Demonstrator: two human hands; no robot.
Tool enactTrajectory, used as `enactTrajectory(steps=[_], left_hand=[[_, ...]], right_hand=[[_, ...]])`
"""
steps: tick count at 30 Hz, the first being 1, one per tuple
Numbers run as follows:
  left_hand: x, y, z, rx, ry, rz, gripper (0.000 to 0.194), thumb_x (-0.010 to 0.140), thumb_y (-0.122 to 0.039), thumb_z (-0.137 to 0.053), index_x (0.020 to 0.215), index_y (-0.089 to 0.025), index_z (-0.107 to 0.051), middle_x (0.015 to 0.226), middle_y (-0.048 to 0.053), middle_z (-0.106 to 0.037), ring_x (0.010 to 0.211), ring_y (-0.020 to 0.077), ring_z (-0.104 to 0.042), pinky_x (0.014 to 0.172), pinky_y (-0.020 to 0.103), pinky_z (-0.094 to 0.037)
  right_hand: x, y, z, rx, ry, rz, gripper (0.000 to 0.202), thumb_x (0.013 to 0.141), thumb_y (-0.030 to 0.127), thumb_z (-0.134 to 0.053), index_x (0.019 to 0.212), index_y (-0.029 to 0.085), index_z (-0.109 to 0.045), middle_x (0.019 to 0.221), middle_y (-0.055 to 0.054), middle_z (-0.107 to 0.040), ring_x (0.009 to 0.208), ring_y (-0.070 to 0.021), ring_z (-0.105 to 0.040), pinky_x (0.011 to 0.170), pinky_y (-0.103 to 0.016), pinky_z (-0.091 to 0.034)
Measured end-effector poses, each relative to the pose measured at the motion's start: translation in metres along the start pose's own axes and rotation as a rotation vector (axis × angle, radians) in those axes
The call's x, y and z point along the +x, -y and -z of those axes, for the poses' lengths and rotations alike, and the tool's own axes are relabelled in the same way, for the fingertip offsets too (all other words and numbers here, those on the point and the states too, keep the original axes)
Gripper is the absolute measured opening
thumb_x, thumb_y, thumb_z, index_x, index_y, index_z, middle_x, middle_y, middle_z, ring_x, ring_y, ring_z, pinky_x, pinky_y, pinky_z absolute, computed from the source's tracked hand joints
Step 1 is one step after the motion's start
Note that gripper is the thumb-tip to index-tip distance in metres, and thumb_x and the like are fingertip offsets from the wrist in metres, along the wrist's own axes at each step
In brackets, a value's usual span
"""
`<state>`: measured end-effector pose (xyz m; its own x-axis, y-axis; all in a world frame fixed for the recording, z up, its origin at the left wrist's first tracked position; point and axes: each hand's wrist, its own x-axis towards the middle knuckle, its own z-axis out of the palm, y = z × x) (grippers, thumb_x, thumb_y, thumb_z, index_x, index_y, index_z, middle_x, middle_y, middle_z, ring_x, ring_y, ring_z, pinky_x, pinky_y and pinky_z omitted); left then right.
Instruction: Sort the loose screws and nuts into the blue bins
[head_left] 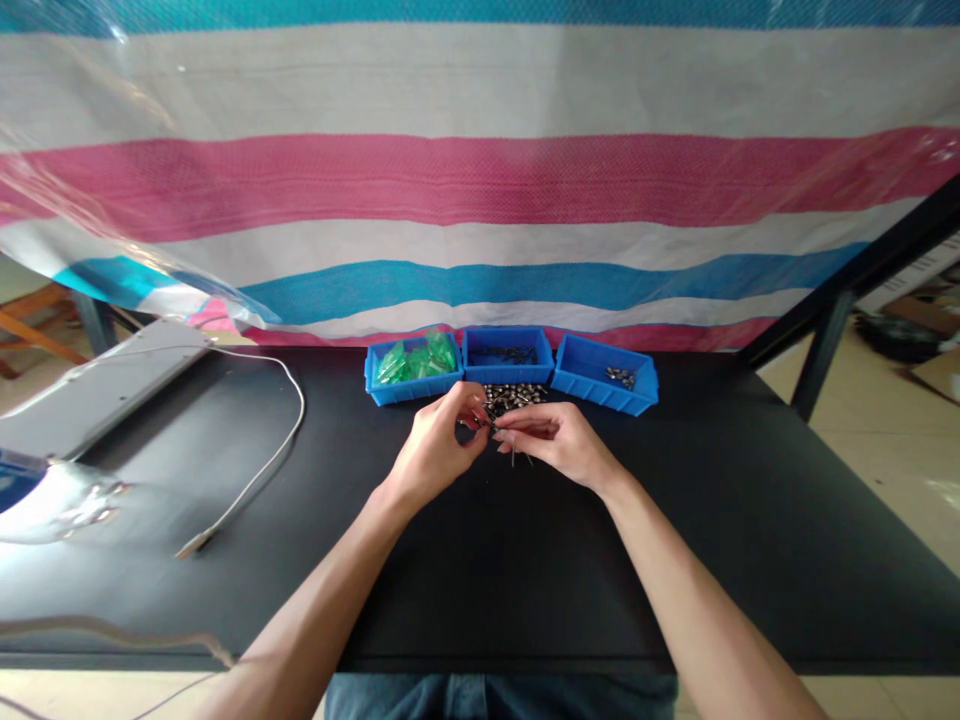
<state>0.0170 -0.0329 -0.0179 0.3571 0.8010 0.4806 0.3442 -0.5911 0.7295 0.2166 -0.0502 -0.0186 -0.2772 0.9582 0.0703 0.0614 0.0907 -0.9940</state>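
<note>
My left hand (437,437) and my right hand (559,438) meet at the fingertips over the middle of the black table, both closed in a pinch. Between them is a small dark piece, too small to name. Thin pin-like legs (513,457) stick out below my right fingers. Just behind the fingertips lies a heap of small shiny metal parts (517,396), partly hidden by my hands. Three blue bins stand beyond it: the left bin (416,391) holds green plastic pieces (420,358), the middle bin (504,374) dark thin parts, the right bin (607,390) a few metal parts (621,377).
A white cable (281,440) with a plug lies on the table (495,600) at left, near a clear plastic bottle (67,500) on its side and a grey panel (112,385). A striped sheet (480,180) hangs behind; a black metal frame (821,355) stands at right.
</note>
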Motion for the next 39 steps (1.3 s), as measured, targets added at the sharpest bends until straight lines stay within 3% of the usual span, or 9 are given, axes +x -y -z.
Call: enactTrajectory(steps=[5, 10, 12, 14, 16, 21, 26, 34, 39], left_hand=[[-0.001, 0.001, 0.0, 0.037, 0.021, 0.003, 0.034, 0.079, -0.008, -0.067, 0.107, -0.022, -0.053, 0.089, -0.002, -0.067, 0.074, 0.0111, -0.066, 0.071, 0.022, -0.055], [-0.001, 0.004, 0.001, 0.199, 0.156, 0.008, 0.017, 0.084, -0.018, -0.07, 0.099, -0.019, -0.06, 0.093, 0.002, -0.065, 0.079, 0.0154, -0.064, 0.071, 0.027, -0.054], [-0.002, 0.005, -0.001, 0.252, 0.212, 0.012, 0.016, 0.088, -0.019, -0.068, 0.103, -0.019, -0.063, 0.097, 0.004, -0.066, 0.081, 0.0165, -0.066, 0.074, 0.029, -0.055], [-0.003, 0.007, -0.003, 0.293, 0.248, 0.014, 0.019, 0.089, -0.019, -0.066, 0.108, -0.019, -0.065, 0.102, 0.005, -0.067, 0.085, 0.0175, -0.067, 0.078, 0.03, -0.056], [-0.004, 0.008, -0.006, 0.339, 0.271, 0.016, 0.016, 0.091, -0.017, -0.065, 0.106, -0.019, -0.067, 0.103, 0.006, -0.068, 0.087, 0.0184, -0.068, 0.081, 0.03, -0.056], [-0.005, 0.011, -0.01, 0.415, 0.304, 0.018, 0.008, 0.094, -0.018, -0.061, 0.095, -0.019, -0.069, 0.096, 0.005, -0.068, 0.089, 0.0201, -0.066, 0.081, 0.03, -0.055], [-0.005, 0.01, -0.012, 0.402, 0.262, 0.003, 0.011, 0.094, -0.015, -0.058, 0.098, -0.019, -0.068, 0.098, 0.006, -0.068, 0.088, 0.0194, -0.066, 0.081, 0.03, -0.055], [-0.005, 0.009, -0.01, 0.441, 0.243, 0.032, 0.02, 0.087, -0.008, -0.056, 0.097, -0.02, -0.068, 0.093, 0.005, -0.071, 0.09, 0.0215, -0.068, 0.082, 0.031, -0.055], [-0.004, 0.007, -0.001, 0.37, 0.307, 0.035, 0.021, 0.085, -0.005, -0.057, 0.097, -0.018, -0.068, 0.09, 0.006, -0.07, 0.081, 0.0198, -0.067, 0.075, 0.03, -0.053]], right_hand=[[0.0, 0.003, 0.002, 0.005, -0.01, -0.006, 0.031, 0.076, 0.044, -0.083, 0.092, 0.017, -0.08, 0.081, -0.008, -0.079, 0.076, -0.0247, -0.077, 0.074, -0.037, -0.061], [0.001, 0.007, 0.006, -0.024, -0.173, 0.026, 0.031, 0.083, 0.049, -0.076, 0.08, 0.018, -0.078, 0.076, -0.007, -0.077, 0.068, -0.0217, -0.072, 0.067, -0.035, -0.058], [0.002, 0.007, 0.005, 0.04, -0.223, 0.064, 0.028, 0.084, 0.047, -0.075, 0.096, 0.022, -0.08, 0.098, -0.008, -0.079, 0.088, -0.0243, -0.074, 0.08, -0.038, -0.058], [0.003, 0.007, 0.004, 0.119, -0.23, 0.098, 0.036, 0.084, 0.043, -0.076, 0.117, 0.027, -0.075, 0.128, -0.007, -0.072, 0.113, -0.0262, -0.068, 0.098, -0.042, -0.054], [0.003, 0.006, 0.003, 0.157, -0.219, 0.104, 0.045, 0.083, 0.041, -0.078, 0.125, 0.03, -0.07, 0.14, -0.006, -0.064, 0.123, -0.0265, -0.063, 0.106, -0.044, -0.05], [0.003, 0.006, 0.004, 0.12, -0.213, 0.084, 0.036, 0.084, 0.042, -0.076, 0.115, 0.025, -0.073, 0.127, -0.008, -0.071, 0.11, -0.0254, -0.069, 0.098, -0.042, -0.053], [0.003, 0.006, 0.005, 0.108, -0.198, 0.088, 0.032, 0.084, 0.042, -0.075, 0.111, 0.024, -0.074, 0.121, -0.008, -0.073, 0.099, -0.0236, -0.072, 0.085, -0.037, -0.055], [0.004, 0.006, 0.006, 0.119, -0.201, 0.096, 0.03, 0.084, 0.041, -0.075, 0.108, 0.024, -0.074, 0.119, -0.008, -0.073, 0.091, -0.0214, -0.072, 0.082, -0.036, -0.055], [0.003, 0.005, 0.007, 0.119, -0.191, 0.093, 0.029, 0.085, 0.04, -0.074, 0.109, 0.024, -0.074, 0.117, -0.008, -0.074, 0.088, -0.0207, -0.071, 0.08, -0.035, -0.054]])
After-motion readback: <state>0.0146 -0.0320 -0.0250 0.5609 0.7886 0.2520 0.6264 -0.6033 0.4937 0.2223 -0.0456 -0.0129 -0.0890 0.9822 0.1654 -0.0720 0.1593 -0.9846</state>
